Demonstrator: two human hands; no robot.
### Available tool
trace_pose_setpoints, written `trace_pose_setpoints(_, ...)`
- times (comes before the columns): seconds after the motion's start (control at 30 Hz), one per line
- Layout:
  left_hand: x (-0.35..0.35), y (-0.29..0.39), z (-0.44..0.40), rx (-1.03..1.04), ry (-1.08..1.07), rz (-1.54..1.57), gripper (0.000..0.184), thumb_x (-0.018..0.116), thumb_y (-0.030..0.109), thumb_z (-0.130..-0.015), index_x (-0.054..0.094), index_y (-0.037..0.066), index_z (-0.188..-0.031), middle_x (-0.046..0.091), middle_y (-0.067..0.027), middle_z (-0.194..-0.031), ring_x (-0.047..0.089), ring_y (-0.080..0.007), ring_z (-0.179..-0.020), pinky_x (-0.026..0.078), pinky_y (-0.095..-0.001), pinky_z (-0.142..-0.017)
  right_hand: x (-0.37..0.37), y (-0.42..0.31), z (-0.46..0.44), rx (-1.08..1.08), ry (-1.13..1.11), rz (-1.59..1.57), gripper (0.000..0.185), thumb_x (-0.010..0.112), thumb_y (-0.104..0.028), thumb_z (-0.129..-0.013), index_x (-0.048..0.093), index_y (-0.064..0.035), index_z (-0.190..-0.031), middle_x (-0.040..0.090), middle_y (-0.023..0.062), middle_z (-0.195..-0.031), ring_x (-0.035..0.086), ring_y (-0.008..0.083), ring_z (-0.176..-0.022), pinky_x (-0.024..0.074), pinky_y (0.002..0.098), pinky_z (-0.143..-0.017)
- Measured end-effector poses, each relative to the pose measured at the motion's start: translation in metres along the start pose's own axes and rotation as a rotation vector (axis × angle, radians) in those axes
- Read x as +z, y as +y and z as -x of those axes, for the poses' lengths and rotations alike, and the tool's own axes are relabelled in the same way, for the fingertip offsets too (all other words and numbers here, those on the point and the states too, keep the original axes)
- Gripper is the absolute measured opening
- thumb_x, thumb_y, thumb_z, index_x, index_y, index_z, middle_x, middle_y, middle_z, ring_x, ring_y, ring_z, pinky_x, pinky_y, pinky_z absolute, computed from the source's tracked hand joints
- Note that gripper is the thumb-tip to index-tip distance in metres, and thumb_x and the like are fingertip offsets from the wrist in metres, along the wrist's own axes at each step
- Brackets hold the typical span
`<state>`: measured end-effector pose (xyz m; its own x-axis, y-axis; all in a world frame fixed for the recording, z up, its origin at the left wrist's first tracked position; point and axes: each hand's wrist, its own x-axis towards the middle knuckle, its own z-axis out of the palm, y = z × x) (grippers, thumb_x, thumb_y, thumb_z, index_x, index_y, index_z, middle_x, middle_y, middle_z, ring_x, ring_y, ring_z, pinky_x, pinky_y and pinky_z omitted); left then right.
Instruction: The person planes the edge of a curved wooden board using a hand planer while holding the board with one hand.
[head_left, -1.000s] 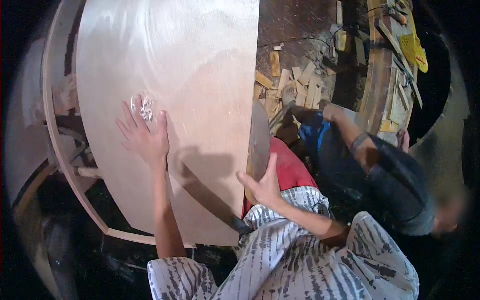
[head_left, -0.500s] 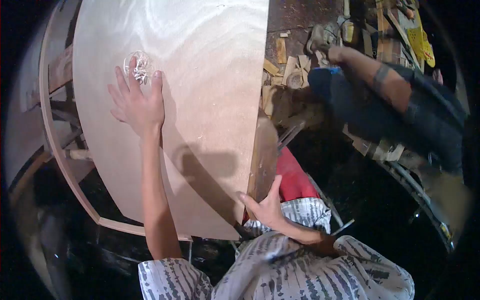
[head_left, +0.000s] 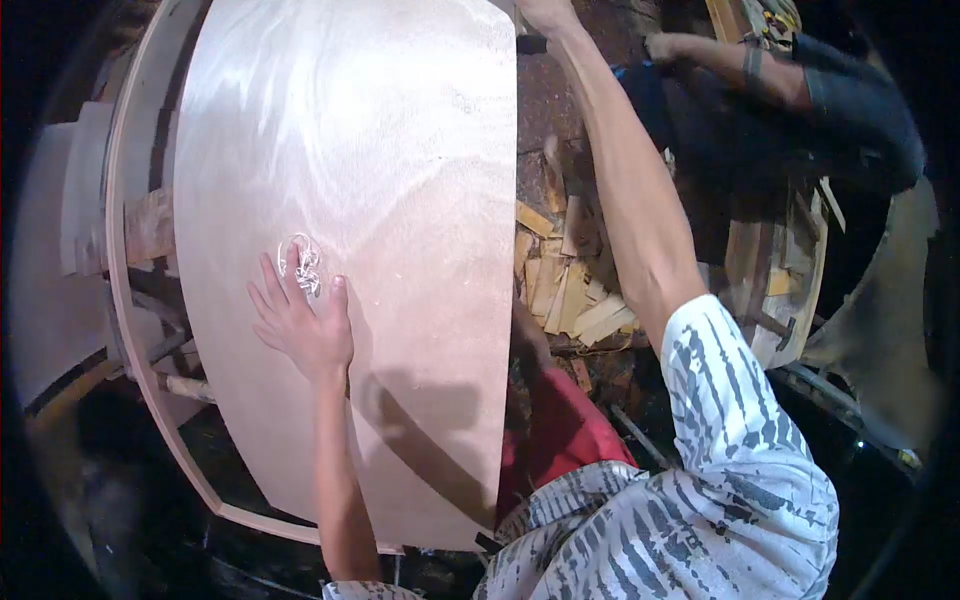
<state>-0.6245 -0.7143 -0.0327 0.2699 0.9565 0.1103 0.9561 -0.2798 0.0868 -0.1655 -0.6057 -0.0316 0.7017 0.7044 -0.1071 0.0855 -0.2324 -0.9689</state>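
My left hand (head_left: 315, 335) lies flat with spread fingers on a large pale plywood panel (head_left: 430, 250). At its fingertips is a small clump of thin, pale curly strands (head_left: 308, 270), perhaps shavings, ringed by a faint clear outline. My right arm is stretched forward along the panel's right side. The right hand (head_left: 545, 14) is at the panel's far right corner, cut off by the top of the view. Its fingers are mostly out of sight, so what it grips, if anything, cannot be made out. A small dark object (head_left: 531, 44) shows just below it.
A curved wooden frame (head_left: 125, 260) borders the panel on the left. Wood offcuts (head_left: 570, 290) litter the floor to the right. Another person (head_left: 780, 110) in dark clothing is bent over at the upper right. Metal bars (head_left: 835, 400) lie at the lower right.
My right hand has left the panel's near right edge and reached to its far corner. The left hand stays flat by the strands. The view has shifted; the other person appears higher in it.
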Motion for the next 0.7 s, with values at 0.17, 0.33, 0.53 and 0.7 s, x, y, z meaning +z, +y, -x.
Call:
trace_pose_setpoints(0.17,0.0,0.001,-0.001,-0.005,-0.007,0.025,0.07,0.067,0.047,-0.089,0.046,0.032,-0.155,0.036,-0.0082,-0.165,0.031,-0.0481,-0.147,0.023,-0.0679,-0.114,-0.019,0.001,0.212,0.238,-0.104,0.149,0.114,0.085,-0.032,-0.083,0.006,0.0061,-0.156,0.037,0.036,-0.153,0.053,0.0411,-0.134,0.0481,0.0494,-0.11)
trace_pose_setpoints(0.33,0.005,-0.007,-0.004,0.03,0.024,0.06,0.073,0.068,0.05,-0.088,0.048,0.026,-0.154,0.032,-0.009,-0.167,0.025,-0.046,-0.151,0.019,-0.0712,-0.114,-0.041,0.007,0.478,0.454,-0.203,0.217,0.117,0.084,-0.032,-0.085,0.001,0.011,-0.155,0.04,0.0349,-0.15,0.045,0.0406,-0.14,0.0347,0.0451,-0.118)
trace_pose_setpoints(0.53,-0.007,-0.003,-0.004,0.003,-0.078,0.023,0.073,0.066,0.047,-0.089,0.045,0.025,-0.156,0.031,-0.0104,-0.167,0.025,-0.048,-0.15,0.019,-0.0664,-0.118,-0.036,0.015,0.431,0.471,-0.175,0.139,0.115,0.084,-0.033,-0.084,0.006,0.014,-0.154,0.036,0.0341,-0.153,0.04,0.0406,-0.143,0.0305,0.0464,-0.12)
trace_pose_setpoints(0.7,-0.013,-0.003,-0.011,0.026,-0.165,0.092,0.075,0.061,0.055,-0.091,0.044,0.023,-0.156,0.03,-0.0112,-0.167,0.023,-0.0458,-0.152,0.016,-0.0685,-0.118,-0.007,0.007,0.106,0.161,-0.081,0.093,0.129,0.088,-0.036,-0.079,-0.004,0.01,-0.158,0.029,0.0359,-0.158,0.039,0.0427,-0.145,0.0364,0.0488,-0.119)
